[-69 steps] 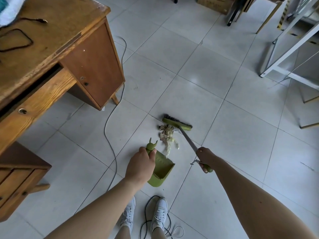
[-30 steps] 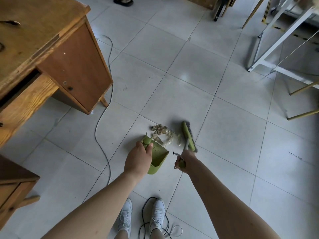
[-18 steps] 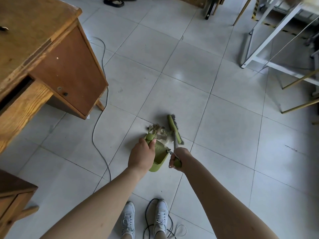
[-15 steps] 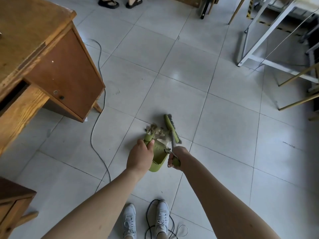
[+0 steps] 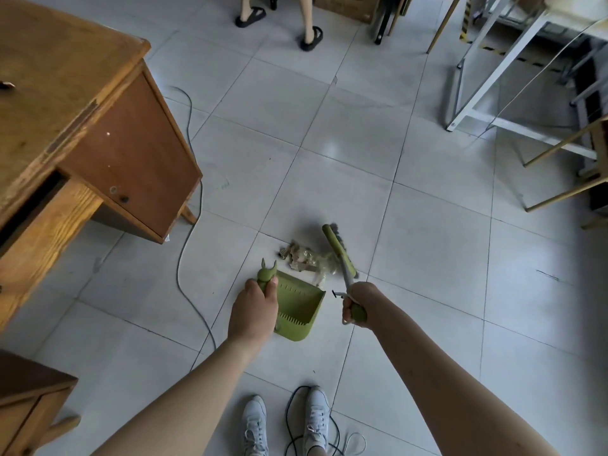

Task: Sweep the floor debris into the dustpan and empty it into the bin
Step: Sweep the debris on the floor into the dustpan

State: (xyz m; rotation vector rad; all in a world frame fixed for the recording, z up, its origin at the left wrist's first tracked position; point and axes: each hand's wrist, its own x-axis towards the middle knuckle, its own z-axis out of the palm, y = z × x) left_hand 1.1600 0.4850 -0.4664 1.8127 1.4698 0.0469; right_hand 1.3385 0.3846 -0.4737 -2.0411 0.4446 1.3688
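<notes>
A green dustpan (image 5: 297, 307) rests on the tiled floor, its open mouth facing the far side. My left hand (image 5: 253, 307) grips its green handle at the left. My right hand (image 5: 357, 306) grips the handle of a small green brush (image 5: 339, 250), whose head stands just right of a pile of brownish paper and clear plastic debris (image 5: 304, 260). The debris lies on the floor right in front of the dustpan's mouth, between pan and brush head. No bin is in view.
A wooden desk (image 5: 82, 133) stands at the left, with a grey cable (image 5: 187, 245) trailing along the floor beside it. Another person's legs in black sandals (image 5: 309, 31) stand at the far side. White and metal frames (image 5: 487, 90) occupy the right. My white shoes (image 5: 283, 422) are below.
The brush head has swung from beyond the debris to its right side. The dustpan's mouth has drawn close to the pile. The view has tilted up, showing a person's legs.
</notes>
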